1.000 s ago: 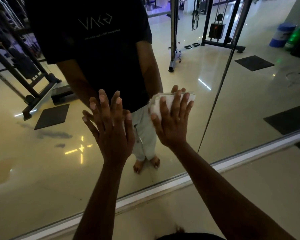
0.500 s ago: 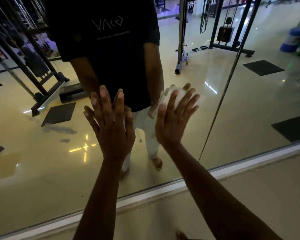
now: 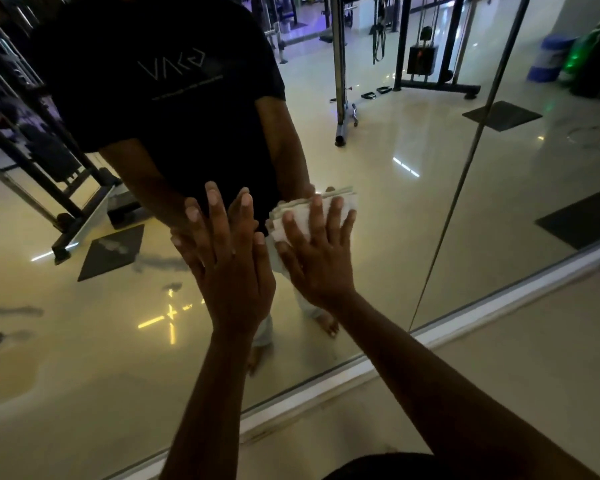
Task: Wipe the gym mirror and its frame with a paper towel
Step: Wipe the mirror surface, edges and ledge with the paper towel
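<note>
White and folded into a thick pad, the paper towel (image 3: 314, 211) lies flat against the mirror (image 3: 413, 209) under the right hand (image 3: 317, 258), whose straight, spread fingers (image 3: 336, 211) press it to the glass; the towel's upper edge and right corner show past the fingertips, and a strip of it shows below the thumb. The left hand (image 3: 231, 268) sits just beside it on the left, palm to the glass with its fingers straight and slightly fanned, holding nothing; its thumb side lies very near the towel's left edge, though whether the two touch cannot be told. Both forearms reach up from the bottom of the view to the glass. The mirror's pale frame (image 3: 326, 382) runs as a slanted strip below the hands, well apart from the towel, with the tiled floor (image 3: 499, 368) in front of it. A thin vertical seam (image 3: 444, 244) divides the glass to the right of the towel. Reflected in the mirror are the person's dark T-shirt (image 3: 174, 98) with pale lettering, bare feet, a cable machine (image 3: 426, 64), dark floor mats (image 3: 113, 251) and a weight rack (image 3: 21, 140) at left.
</note>
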The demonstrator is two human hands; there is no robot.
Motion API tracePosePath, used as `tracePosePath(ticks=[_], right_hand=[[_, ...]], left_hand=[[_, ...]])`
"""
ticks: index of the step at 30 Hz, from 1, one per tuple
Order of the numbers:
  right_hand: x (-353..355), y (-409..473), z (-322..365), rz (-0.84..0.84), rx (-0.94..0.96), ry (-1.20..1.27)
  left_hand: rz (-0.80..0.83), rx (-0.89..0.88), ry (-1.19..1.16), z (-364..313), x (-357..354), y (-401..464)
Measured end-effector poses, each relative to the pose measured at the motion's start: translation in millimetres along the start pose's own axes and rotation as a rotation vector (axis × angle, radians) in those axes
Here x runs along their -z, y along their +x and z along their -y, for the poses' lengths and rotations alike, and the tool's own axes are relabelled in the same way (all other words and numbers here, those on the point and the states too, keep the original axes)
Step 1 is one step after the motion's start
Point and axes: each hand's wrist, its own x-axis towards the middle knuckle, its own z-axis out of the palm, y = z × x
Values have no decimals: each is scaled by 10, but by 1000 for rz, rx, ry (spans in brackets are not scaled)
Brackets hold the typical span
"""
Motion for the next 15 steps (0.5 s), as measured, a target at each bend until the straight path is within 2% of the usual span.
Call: tracePosePath(ticks=[1, 4, 5, 6, 9, 11, 12, 15], right_hand=[[33, 35, -94, -34, -34, -17], [159, 393, -90, -265, -441, 68], [147, 457, 18, -293, -491, 101], [100, 448, 136, -266, -449, 104], [-64, 49, 261, -12, -105, 13], [-31, -88, 11, 25, 13, -60], [5, -47, -92, -17, -34, -64], [108, 241, -3, -202, -461, 41]], left_hand=[[-11, -17, 4, 38, 1, -9], [-18, -85, 12, 148, 14, -32], [-11, -94, 4, 174, 20, -37], [-5, -98, -4, 193, 24, -43], [-9, -109, -11, 209, 24, -46], [-21, -111, -15, 222, 16, -36], [-36, -109, -11, 230, 6, -29], [-54, -102, 6, 253, -8, -41]])
